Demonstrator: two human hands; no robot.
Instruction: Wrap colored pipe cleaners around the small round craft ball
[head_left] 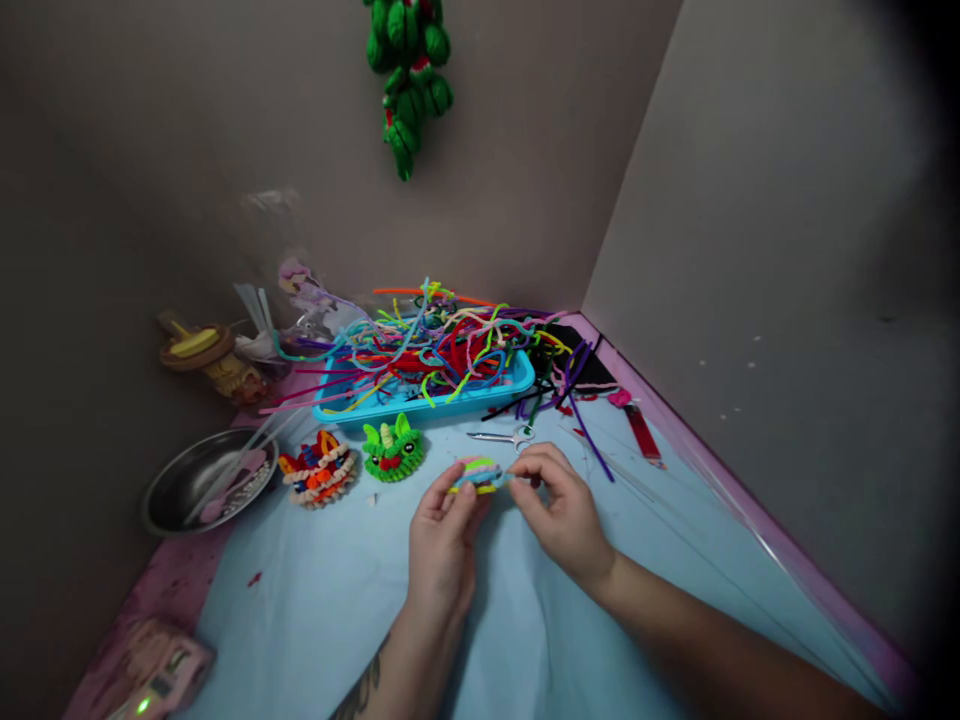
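Note:
Between my hands is a small piece of pipe cleaner work (478, 474) in pink, yellow, green and light blue strands. My left hand (445, 520) grips its left side, thumb in front. My right hand (561, 508) pinches at its right end, where a light blue strand seems to reach the fingertips. Just behind the hands lie small scissors (501, 437). To the left stand a green pipe cleaner animal head (393, 449) with horns and eyes, and an orange, blue and cream one (318, 472).
A blue tray (420, 411) heaped with coloured pipe cleaners (465, 350) stands at the back. At left are a metal bowl (169, 495) with white beads and a pink device (169, 675) with a green light. A red-handled tool (643, 435) lies right. Green ornaments (407, 90) hang above.

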